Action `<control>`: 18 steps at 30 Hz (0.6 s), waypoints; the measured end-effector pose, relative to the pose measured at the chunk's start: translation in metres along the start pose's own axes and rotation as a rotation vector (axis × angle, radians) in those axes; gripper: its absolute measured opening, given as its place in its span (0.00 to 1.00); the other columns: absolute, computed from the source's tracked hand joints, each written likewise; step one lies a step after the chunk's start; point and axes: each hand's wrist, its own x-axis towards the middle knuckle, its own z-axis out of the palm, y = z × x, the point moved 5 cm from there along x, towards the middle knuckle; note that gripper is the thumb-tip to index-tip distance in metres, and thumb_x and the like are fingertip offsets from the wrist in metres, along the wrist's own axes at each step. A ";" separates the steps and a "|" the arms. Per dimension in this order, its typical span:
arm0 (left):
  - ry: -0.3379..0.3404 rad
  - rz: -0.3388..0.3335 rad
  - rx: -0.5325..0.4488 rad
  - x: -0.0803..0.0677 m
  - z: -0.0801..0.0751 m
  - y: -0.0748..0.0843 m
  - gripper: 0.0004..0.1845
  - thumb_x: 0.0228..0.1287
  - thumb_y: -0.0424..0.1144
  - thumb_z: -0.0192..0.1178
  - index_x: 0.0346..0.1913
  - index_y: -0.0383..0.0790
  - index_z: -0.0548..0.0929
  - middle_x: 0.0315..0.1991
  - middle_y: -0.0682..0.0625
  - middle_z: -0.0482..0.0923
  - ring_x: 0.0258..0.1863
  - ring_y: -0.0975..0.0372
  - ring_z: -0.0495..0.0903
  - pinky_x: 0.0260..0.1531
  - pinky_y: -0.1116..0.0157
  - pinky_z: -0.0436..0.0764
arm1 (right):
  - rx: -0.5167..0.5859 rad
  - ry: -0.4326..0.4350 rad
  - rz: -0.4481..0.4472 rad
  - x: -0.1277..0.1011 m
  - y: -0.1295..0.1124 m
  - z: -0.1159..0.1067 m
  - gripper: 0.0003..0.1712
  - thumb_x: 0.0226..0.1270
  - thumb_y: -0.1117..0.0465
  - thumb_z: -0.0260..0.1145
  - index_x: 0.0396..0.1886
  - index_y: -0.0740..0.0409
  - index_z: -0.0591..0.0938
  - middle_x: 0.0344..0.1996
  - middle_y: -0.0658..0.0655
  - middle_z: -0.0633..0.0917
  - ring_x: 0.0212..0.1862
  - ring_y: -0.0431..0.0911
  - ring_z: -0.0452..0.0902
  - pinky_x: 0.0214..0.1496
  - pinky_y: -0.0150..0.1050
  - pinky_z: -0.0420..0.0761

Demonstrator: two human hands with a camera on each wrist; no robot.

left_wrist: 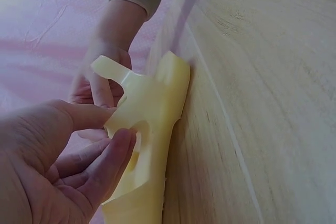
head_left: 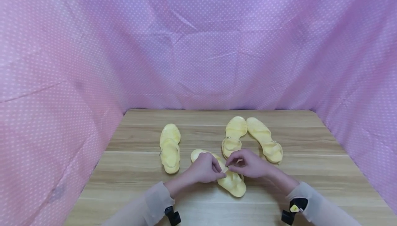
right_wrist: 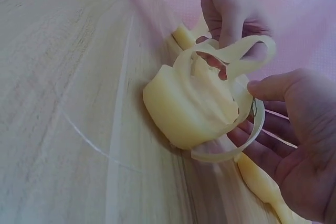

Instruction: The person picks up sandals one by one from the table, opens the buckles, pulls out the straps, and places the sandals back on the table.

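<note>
Both hands work the strap of the near pale yellow jelly sandal [head_left: 231,179] on the wooden surface [head_left: 310,143].
Left hand [head_left: 204,168] and right hand [head_left: 248,164] each pinch the thin strap [right_wrist: 247,56]; by the look of it, fastening comes next and needs the ends aligned.

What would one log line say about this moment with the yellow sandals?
left hand: pinches strap | right hand: pinches strap | held: yellow plastic sandal on wooden table | others: three yellow sandals lying apart

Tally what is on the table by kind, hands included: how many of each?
Yellow sandals: 4 (left one, the one being handled, a pair behind at and)
Hands: 2 (left hand, right hand)
Total: 6
</note>
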 end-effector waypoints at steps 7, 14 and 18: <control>0.001 0.000 -0.028 0.007 -0.001 -0.002 0.09 0.64 0.41 0.75 0.26 0.44 0.93 0.16 0.59 0.86 0.15 0.75 0.80 0.21 0.75 0.79 | 0.046 0.013 0.027 0.001 0.001 0.001 0.06 0.72 0.65 0.73 0.46 0.58 0.89 0.39 0.55 0.92 0.43 0.35 0.86 0.49 0.35 0.91; -0.031 -0.013 -0.025 0.011 -0.005 -0.005 0.08 0.61 0.41 0.77 0.25 0.45 0.93 0.16 0.60 0.86 0.16 0.72 0.82 0.22 0.74 0.81 | 0.017 0.040 0.004 0.001 0.002 -0.001 0.06 0.71 0.67 0.73 0.45 0.58 0.89 0.39 0.55 0.92 0.44 0.34 0.86 0.48 0.35 0.91; -0.046 0.004 -0.014 0.011 -0.010 -0.005 0.08 0.62 0.39 0.76 0.26 0.44 0.93 0.17 0.58 0.87 0.16 0.72 0.82 0.21 0.74 0.80 | 0.033 0.036 0.007 0.005 0.002 0.001 0.06 0.72 0.65 0.73 0.46 0.55 0.89 0.39 0.53 0.92 0.44 0.35 0.87 0.48 0.35 0.91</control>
